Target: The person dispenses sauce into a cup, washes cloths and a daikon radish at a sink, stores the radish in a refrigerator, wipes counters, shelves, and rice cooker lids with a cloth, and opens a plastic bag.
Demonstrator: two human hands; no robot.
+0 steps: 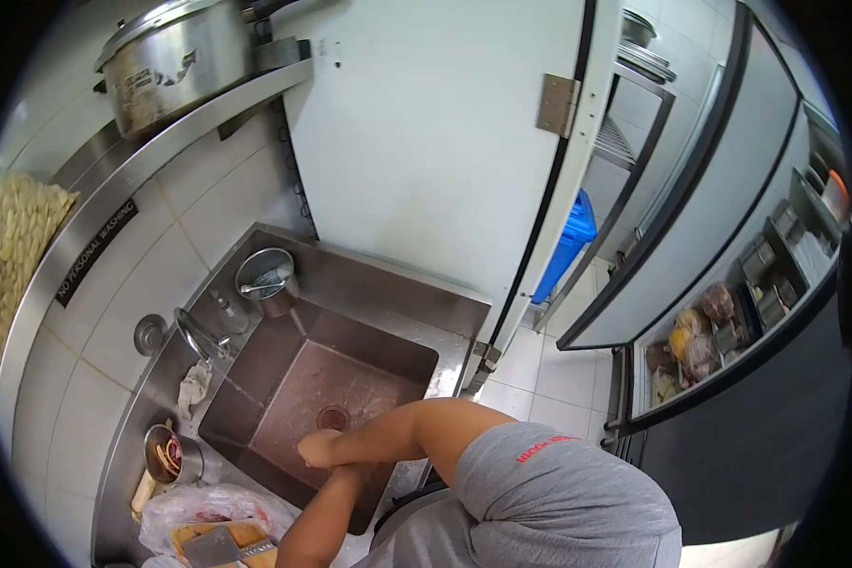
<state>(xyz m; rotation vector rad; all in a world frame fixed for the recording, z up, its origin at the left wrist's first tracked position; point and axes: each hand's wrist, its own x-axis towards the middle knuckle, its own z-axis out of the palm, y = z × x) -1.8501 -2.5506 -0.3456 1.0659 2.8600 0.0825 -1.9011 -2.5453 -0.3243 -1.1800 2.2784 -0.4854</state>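
My right hand (320,448) is closed over the steel sink (293,388), its fingers curled, and whatever it may hold is hidden. Beneath my right wrist, my left forearm (336,497) crosses; the left hand itself is hidden behind the right arm. Just past my right hand lies the round drain (332,418) in the wet basin. A curved tap (191,331) stands at the sink's left side, with a thin stream of water running from it into the basin.
On the sink ledge are a steel pot (276,301) with a spoon, a crumpled cloth (195,388) and a steel container (187,462) of scraps. A plastic bag (218,505) and cleaver (213,546) lie near left. A pressure cooker (175,66) sits overhead; an open fridge (710,360) stands right.
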